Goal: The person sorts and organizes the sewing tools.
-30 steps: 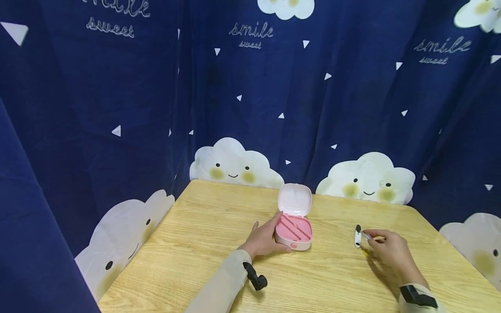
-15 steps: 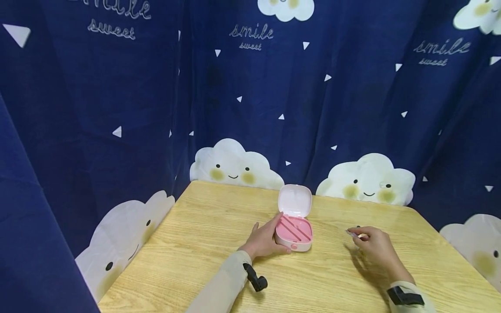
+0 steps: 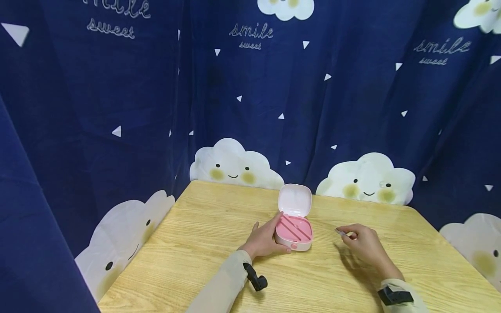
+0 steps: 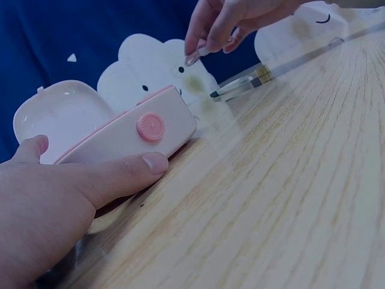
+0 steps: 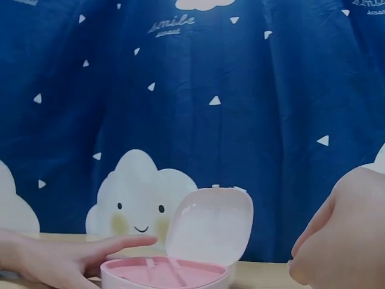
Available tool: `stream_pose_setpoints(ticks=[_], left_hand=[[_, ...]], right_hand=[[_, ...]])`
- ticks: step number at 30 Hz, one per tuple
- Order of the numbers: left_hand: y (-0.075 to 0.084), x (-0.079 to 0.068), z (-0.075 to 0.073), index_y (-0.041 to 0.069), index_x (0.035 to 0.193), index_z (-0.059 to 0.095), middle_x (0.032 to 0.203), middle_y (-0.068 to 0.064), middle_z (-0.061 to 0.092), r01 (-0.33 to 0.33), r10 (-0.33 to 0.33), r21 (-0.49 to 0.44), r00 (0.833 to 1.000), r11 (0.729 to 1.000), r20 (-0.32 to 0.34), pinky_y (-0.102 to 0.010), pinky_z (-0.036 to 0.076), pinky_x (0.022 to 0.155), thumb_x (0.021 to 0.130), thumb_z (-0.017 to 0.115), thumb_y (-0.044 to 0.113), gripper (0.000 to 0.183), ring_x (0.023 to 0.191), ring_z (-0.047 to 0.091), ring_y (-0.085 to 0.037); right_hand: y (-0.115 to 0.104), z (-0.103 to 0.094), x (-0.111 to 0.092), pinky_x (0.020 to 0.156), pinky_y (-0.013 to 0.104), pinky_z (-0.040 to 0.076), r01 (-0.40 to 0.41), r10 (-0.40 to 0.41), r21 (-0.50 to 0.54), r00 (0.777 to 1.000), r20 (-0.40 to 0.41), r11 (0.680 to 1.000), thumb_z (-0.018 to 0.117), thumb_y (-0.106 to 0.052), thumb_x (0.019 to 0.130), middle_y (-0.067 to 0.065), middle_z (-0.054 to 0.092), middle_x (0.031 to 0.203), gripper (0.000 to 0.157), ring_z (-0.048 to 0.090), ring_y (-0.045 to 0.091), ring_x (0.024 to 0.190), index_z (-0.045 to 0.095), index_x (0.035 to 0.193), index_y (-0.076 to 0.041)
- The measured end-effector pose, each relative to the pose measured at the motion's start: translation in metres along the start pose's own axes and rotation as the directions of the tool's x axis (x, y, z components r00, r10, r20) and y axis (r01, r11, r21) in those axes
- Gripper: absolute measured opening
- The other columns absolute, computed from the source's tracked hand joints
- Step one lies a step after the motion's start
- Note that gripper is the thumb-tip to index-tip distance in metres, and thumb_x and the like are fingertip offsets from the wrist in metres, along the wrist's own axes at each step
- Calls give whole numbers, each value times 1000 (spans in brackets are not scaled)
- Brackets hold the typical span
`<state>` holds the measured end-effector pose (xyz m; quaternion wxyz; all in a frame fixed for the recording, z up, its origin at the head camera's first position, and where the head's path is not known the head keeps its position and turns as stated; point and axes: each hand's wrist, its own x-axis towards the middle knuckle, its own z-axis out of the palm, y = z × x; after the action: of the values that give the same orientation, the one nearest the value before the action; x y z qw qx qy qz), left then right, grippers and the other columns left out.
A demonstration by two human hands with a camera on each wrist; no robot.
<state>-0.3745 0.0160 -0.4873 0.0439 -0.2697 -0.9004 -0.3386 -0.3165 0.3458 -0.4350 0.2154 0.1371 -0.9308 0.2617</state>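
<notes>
Across the tabletop (image 3: 219, 213), the right hand (image 3: 363, 243) has come leftward, its grip pinching a small pale piece (image 4: 196, 56), which brings that piece nearer the open pink case (image 3: 303, 246) though still apart from it. The left hand (image 3: 263, 240) holds the case by its side, thumb along the front. Two pink bars (image 3: 290, 228) slant across its inside; the raised lid (image 3: 295, 201) stands at the back, not between case and right hand. Beyond lies a slender dark-tipped stick (image 4: 240, 85).

1. Up high, the head view looks forward and down across the table (image 3: 219, 213).
2. Left-wrist view: low, tilted, close on the box (image 4: 117, 138)!
3. Right-wrist view: low, facing the curtain (image 5: 252, 144); all three share the box.
</notes>
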Motion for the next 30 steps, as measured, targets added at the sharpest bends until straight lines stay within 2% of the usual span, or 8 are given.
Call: stream_pose_setpoints(ticks=[5,12,21,30], left_hand=[[-1,0,0,26,168,16,166,7,32,6,-6,5,1000,1000,3,-61,9,122,75,88,59,123,149,33,-13],[0,0,-1,24,168,15,166,5,33,3,-3,-3,1000,1000,0,-61,10,122,74,88,60,124,149,34,-14],[0,0,-1,19,168,13,165,0,35,-7,7,13,1000,1000,-2,-62,12,121,75,87,61,126,148,35,-17],[1,0,-2,19,168,14,164,-1,37,-11,11,11,1000,1000,1,-62,12,121,75,88,60,126,148,36,-16]], right_hand=[[-8,7,3,53,25,43,38,-38,14,999,-33,999,75,-1,92,4,72,95,18,53,8,68,82,106,-9],[-26,22,8,62,27,53,85,-80,76,995,-60,994,77,0,90,8,75,101,18,65,17,78,82,105,-9],[-53,52,18,65,28,53,142,-144,123,989,11,982,78,0,89,1,73,98,20,62,12,78,82,106,-8],[-70,65,22,63,26,50,184,-191,141,981,34,973,78,5,86,-1,69,93,24,58,11,76,81,106,-7]])
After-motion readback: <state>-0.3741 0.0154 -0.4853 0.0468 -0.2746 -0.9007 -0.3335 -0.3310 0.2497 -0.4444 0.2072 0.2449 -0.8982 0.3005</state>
